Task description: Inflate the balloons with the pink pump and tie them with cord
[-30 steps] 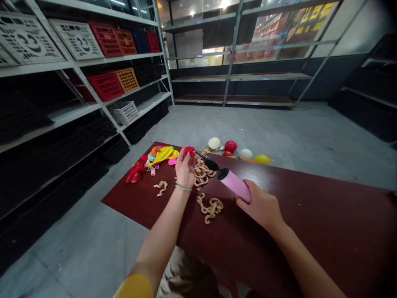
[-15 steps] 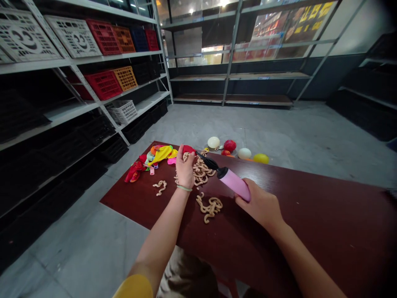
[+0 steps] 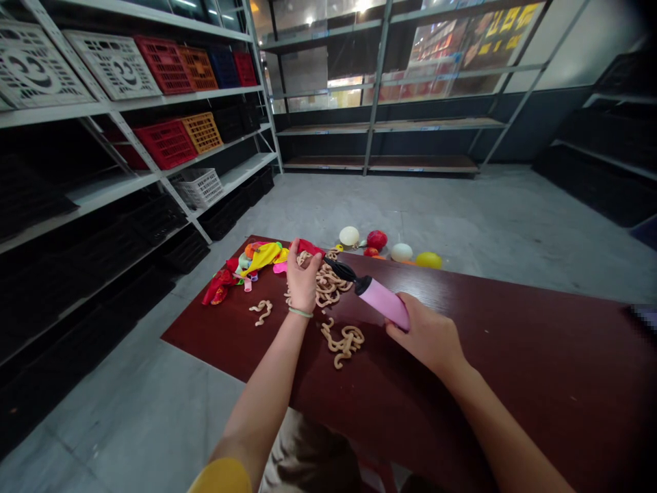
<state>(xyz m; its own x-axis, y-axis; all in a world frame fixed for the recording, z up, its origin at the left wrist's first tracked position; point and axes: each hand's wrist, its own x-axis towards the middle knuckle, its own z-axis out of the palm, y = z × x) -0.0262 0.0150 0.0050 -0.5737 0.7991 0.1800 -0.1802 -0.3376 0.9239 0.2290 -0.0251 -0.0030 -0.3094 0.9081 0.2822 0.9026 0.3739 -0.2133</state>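
My right hand (image 3: 430,337) is wrapped around the pink barrel of a balloon pump (image 3: 382,301), which points away to the left. The pump's black nozzle end reaches the fingers of my left hand (image 3: 302,282). There, thumb and fingers pinch a red balloon (image 3: 311,247) at the nozzle tip; its neck is hidden by the fingers. Beyond and under the left hand lies a pile of beige, curly, twisted pieces (image 3: 331,284). A smaller clump of these pieces (image 3: 345,341) lies nearer, between my forearms. Another curly piece (image 3: 262,311) is left of my wrist.
Limp coloured balloons (image 3: 261,257) lie heaped at the far left of the dark red table (image 3: 462,411). Past its far edge, inflated balloons (image 3: 377,239) rest on the grey floor (image 3: 462,212). Shelves with crates (image 3: 167,142) stand left; a metal rack (image 3: 436,125) stands at the back.
The whole view has shifted slightly left. Both hands keep their hold on the pump and the red balloon, and a little more of the red balloon shows past my left fingers.
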